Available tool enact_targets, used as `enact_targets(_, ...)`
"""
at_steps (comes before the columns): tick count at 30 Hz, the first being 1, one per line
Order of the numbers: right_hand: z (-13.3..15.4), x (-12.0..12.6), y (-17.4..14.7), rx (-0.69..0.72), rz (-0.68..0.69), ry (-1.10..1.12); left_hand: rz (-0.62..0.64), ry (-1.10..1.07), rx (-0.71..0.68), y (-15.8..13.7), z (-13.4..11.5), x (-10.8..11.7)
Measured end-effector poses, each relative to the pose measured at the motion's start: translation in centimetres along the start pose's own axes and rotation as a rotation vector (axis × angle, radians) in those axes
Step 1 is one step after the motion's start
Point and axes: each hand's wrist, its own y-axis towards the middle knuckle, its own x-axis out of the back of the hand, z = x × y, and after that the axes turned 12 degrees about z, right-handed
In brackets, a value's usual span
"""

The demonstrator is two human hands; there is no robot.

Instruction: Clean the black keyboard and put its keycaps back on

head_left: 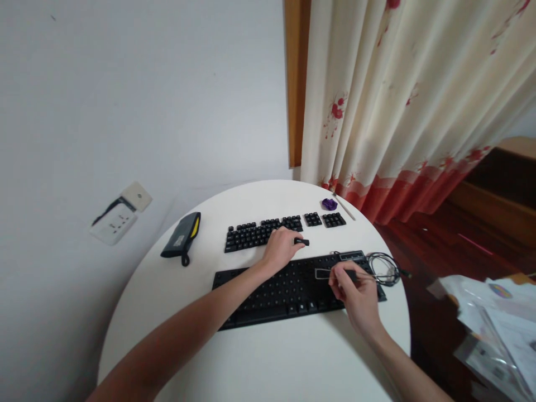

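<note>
A black keyboard [288, 290] lies across the white table with most of its keycaps off; a few caps remain along its bottom row. Behind it, the loose black keycaps [247, 237] are laid out in keyboard order. My left hand [280, 245] is at the front right of these rows, its fingers closed on a long black keycap [302, 242]. Over the keyboard's right part, my right hand [355, 282] is closed around a wire keycap puller [321, 273], whose wire loop points left above the bare key area.
The keyboard's coiled cable [386, 269] lies by its right end. A dark pouch [180, 237] with a yellow strip sits at left. A crumpled purple item [329, 204] and a thin brush-like stick [345, 207] lie at the back right. Papers and plastic bags [489, 318] are right of the table.
</note>
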Motion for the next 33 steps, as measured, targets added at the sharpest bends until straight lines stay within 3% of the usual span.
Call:
enact_targets(5,0.6,0.1,0.0,-0.011,0.022,-0.003,-0.044,0.094,0.069,1.4,0.4,-1.4)
enact_targets(12,1.4,0.0,-0.1,-0.004,0.041,-0.017,-0.098,0.121,0.15,2.0,0.9,-1.6)
enact_targets(21,1.6,0.0,-0.2,0.01,0.052,-0.038,-0.129,0.12,0.094,2.1,1.4,-1.8)
enact_targets(33,1.5,-0.2,-0.2,-0.002,0.059,-0.027,-0.136,0.107,0.155,2.5,1.2,-1.5)
